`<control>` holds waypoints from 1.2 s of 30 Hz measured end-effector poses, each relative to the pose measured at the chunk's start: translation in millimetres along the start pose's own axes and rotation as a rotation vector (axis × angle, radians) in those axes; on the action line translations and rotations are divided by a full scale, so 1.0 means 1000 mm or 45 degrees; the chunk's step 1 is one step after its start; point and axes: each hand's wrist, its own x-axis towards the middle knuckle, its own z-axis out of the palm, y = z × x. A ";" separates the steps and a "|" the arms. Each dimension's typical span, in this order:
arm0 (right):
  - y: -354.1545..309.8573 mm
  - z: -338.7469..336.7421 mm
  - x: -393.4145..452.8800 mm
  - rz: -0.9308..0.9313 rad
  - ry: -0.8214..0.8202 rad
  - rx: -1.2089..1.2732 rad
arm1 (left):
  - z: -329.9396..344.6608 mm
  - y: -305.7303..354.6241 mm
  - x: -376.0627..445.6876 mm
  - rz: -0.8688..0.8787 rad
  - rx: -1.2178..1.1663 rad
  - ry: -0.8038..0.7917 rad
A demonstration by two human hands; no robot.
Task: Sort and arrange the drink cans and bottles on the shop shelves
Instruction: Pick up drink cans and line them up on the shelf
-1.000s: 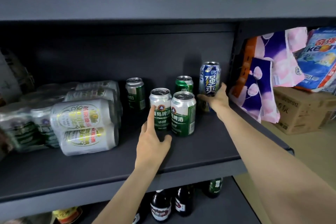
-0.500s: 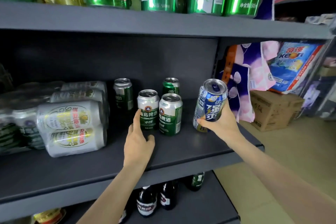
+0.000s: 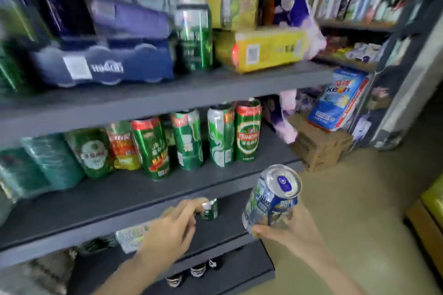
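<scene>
Head view: nearest, the right hand (image 3: 291, 229) grips the tilted blue can (image 3: 272, 199) off the shelf edge, beside it the left hand (image 3: 172, 225) hangs loosely open, and beyond them crowded green cans (image 3: 206, 139) could topple if bumped.

A small shop: dark metal shelves (image 3: 167, 93) above the left hand (image 3: 167, 230) carry rows of beer cans (image 3: 248, 132) and wrapped multipacks (image 3: 105, 64); stocked racks (image 3: 359, 2) stand beyond the right hand (image 3: 290, 230).
</scene>
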 end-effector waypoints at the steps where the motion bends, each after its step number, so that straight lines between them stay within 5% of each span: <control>1: -0.037 -0.012 -0.006 -0.026 0.005 -0.005 | -0.033 0.018 0.000 0.026 0.028 -0.061; 4: -0.151 -0.048 -0.019 -0.123 0.038 -0.035 | -0.139 0.071 0.013 0.113 0.093 -0.043; 9: -0.304 -0.101 -0.018 -0.446 0.168 -0.146 | -0.286 0.120 0.077 0.149 0.170 0.381; 16: -0.428 -0.139 0.033 -0.702 0.284 0.015 | -0.363 0.164 0.158 0.117 0.105 0.894; 24: -0.470 -0.160 0.176 -0.489 0.085 -0.049 | -0.378 0.175 0.274 0.036 0.137 1.257; 29: -0.461 -0.150 0.240 -0.364 0.004 -0.081 | -0.361 0.168 0.303 -0.145 0.106 1.196; 36: -0.452 -0.138 0.281 -0.435 0.177 -0.138 | -0.353 0.162 0.309 -0.308 -0.161 1.070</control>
